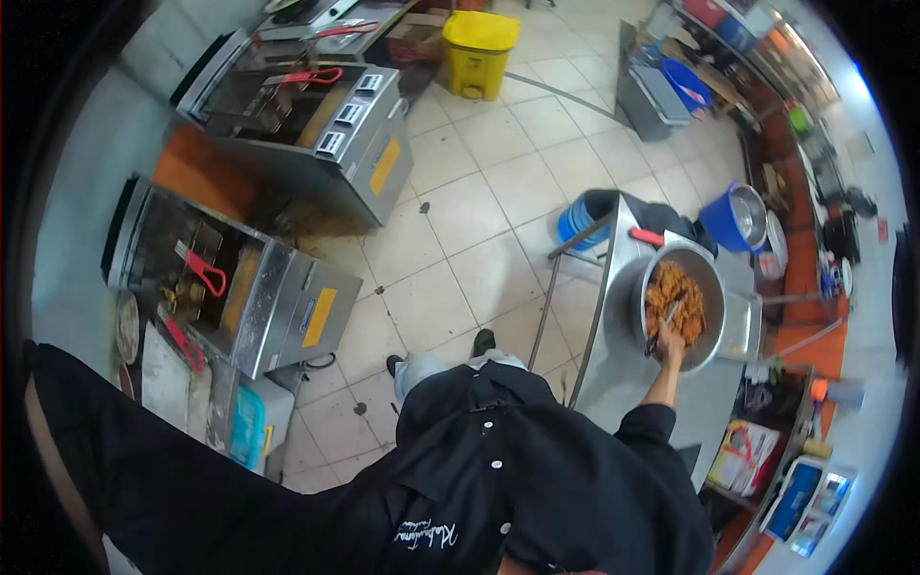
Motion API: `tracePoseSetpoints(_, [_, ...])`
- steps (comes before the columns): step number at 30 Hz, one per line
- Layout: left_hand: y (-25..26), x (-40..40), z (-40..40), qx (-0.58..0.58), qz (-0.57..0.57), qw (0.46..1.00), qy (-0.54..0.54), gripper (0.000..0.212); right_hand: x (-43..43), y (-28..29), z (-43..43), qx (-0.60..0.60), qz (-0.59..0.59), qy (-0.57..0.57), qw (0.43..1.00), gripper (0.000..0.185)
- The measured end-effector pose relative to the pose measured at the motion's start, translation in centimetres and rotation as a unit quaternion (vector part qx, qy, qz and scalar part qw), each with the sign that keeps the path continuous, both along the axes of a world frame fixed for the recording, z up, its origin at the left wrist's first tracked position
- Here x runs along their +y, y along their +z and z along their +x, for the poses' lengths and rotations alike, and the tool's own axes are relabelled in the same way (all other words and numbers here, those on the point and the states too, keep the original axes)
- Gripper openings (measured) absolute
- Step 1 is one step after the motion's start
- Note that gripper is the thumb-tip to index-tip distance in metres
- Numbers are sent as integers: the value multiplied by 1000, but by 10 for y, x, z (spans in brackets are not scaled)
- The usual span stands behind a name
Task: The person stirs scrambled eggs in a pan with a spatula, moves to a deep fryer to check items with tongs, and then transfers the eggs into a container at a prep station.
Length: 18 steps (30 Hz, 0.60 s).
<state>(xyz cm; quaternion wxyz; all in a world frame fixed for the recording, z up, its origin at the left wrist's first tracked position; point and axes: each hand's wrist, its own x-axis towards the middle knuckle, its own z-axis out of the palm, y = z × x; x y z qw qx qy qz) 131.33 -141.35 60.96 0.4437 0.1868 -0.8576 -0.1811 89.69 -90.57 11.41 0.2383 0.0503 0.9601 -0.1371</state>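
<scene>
My right hand (670, 342) is closed around kitchen tongs (673, 310) with dark ends, reaching into a large round metal pot (711, 287). Inside are browned, crumb-coated pieces of food (672, 284) that look like fried chicken. The pot stands on a stainless steel table (625, 388) to my right. A red handle (647, 236) juts out by the pot's far rim, and a shallow metal tray (739, 327) sits just right of the pot. My left arm, in a black sleeve (144, 460), stretches out to the left; its hand is out of view.
Two deep fryers (295, 309) (374, 151) with red-handled baskets (205, 273) line the left side. A yellow pedal bin (474, 61) and a grey bin (652, 100) stand farther off. A blue bucket (719, 219) and shelving (798, 402) are on the right. Tiled floor (496, 194) lies between.
</scene>
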Motion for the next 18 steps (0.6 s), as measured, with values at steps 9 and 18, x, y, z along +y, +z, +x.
tracePoseSetpoints(9, [-31,125,156,72,-121,984,110,38,64,-64,-62,81,-71,-85,991,102])
tracePoseSetpoints(18, [5,266,278,120,-365,912,142,38,54,-68,-59,240,-81,-47,966,79])
